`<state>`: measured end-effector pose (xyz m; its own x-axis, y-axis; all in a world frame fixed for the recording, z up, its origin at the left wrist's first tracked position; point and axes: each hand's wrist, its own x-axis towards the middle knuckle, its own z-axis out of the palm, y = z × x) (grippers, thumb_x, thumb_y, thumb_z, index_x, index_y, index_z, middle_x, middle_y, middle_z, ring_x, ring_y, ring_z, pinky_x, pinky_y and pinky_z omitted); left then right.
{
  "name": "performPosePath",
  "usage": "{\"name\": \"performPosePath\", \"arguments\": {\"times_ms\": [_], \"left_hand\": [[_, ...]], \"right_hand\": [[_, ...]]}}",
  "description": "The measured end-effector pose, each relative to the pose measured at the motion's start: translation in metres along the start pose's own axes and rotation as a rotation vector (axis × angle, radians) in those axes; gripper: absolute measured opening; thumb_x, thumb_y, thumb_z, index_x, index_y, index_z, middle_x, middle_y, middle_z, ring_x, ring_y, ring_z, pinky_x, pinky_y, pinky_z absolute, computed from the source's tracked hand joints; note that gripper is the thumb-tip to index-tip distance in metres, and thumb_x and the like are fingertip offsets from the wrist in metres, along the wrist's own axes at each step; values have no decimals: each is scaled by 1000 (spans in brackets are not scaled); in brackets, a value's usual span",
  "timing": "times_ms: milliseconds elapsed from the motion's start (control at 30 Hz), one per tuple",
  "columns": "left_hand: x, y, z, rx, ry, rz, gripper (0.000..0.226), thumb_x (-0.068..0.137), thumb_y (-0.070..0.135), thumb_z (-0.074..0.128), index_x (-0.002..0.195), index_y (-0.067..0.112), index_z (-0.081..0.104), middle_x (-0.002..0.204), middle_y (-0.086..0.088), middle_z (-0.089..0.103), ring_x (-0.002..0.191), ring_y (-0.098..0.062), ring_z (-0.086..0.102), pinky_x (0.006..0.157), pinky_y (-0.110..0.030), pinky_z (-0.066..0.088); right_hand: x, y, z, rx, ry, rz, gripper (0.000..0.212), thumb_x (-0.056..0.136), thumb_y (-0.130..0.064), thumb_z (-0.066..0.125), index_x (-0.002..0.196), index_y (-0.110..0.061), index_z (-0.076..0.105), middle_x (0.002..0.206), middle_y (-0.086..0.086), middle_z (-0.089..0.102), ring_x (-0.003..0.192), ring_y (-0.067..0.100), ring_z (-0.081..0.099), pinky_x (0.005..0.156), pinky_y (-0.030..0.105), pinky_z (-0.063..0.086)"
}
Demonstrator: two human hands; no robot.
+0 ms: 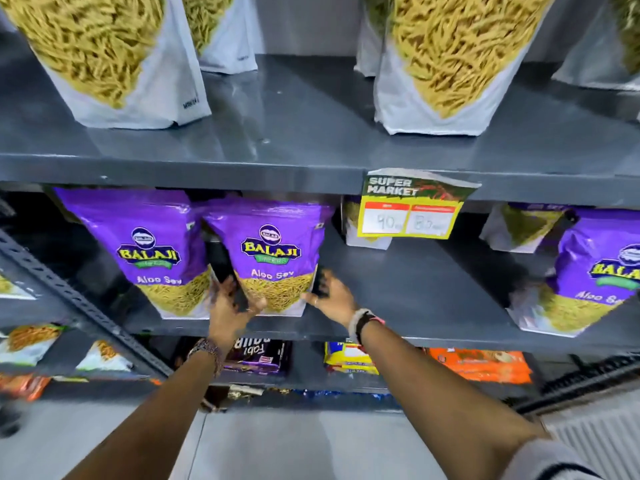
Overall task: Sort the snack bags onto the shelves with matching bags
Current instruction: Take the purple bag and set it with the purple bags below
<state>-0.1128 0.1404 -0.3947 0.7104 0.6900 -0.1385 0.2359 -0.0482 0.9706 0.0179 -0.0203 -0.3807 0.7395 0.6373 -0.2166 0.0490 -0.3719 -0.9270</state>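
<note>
A purple Aloo Sev bag (273, 258) stands upright on the middle grey shelf (398, 292), close beside a matching purple bag (145, 244) on its left. My left hand (232, 303) grips the centre bag's lower left edge, fingers wrapped round its dark side. My right hand (329, 296) holds its lower right edge. Another purple Aloo Sev bag (588, 271) stands at the right end of the same shelf. White-backed bags of yellow sev (104, 57) stand on the upper shelf (277, 133).
A yellow price tag (412, 206) hangs from the upper shelf's edge. Behind it stands a reversed white bag (360, 226). On the lower shelf lie a dark packet (256, 355), a yellow packet (346, 358) and an orange packet (481, 365). A slotted metal upright (76, 299) slants at the left.
</note>
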Motion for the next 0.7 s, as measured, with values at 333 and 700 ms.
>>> {"name": "performPosePath", "arguments": {"times_ms": [333,700], "left_hand": [[10,10,13,195,-94,-31,51,54,13,88,92,25,56,73,16,74,79,-16,67,66,-18,56],[-9,34,122,169,-245,13,50,51,16,90,86,27,57,84,11,69,79,-13,67,68,-23,54]], "right_hand": [[-11,28,-16,118,115,23,33,79,-11,68,108,-13,53,110,9,66,103,21,62,96,35,49],[-47,61,-107,120,351,61,30,82,1,60,111,-3,51,114,19,65,102,24,62,93,33,48]]}}
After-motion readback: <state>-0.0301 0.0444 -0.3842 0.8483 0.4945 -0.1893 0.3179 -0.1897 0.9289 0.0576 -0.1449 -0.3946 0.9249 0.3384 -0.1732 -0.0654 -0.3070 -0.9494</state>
